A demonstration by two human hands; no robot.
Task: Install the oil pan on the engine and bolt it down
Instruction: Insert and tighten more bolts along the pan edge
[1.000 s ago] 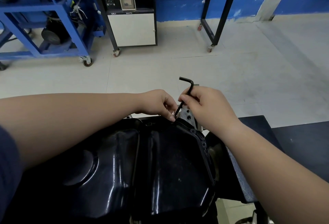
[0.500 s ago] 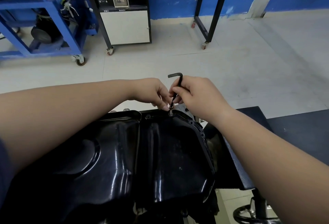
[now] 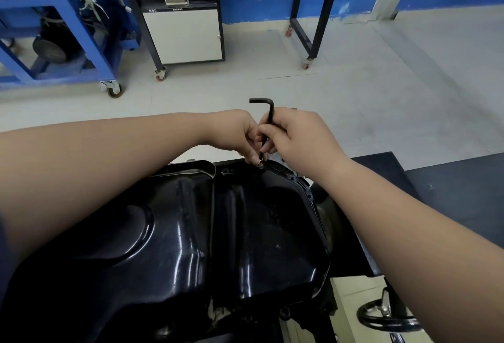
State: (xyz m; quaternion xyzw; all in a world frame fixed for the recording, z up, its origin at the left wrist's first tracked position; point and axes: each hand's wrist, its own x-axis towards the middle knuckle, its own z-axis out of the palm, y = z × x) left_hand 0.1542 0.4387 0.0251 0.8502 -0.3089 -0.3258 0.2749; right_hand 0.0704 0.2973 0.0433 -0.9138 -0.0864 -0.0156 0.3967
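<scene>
A glossy black oil pan [image 3: 207,239] lies bottom-up over the engine and fills the lower middle of the view. At its far rim a small bolt [image 3: 259,164] stands in the flange. My left hand [image 3: 240,135] pinches that bolt from the left with its fingertips. My right hand [image 3: 294,138] grips the shaft of a black L-shaped hex key [image 3: 268,113], which stands nearly upright with its tip on the bolt and its short arm pointing left. More bolt holes show along the pan's right flange [image 3: 308,195].
The engine sits on a dark stand [image 3: 381,173] with a black hand wheel [image 3: 387,315] at lower right. Across the pale floor stand a blue wheeled frame [image 3: 62,31], a black-framed bench [image 3: 308,15] and a white cabinet [image 3: 182,34] on castors.
The hex key has swung from leaning right to nearly upright, its tip now on the bolt. Both hands stay at the far rim; the view has shifted slightly.
</scene>
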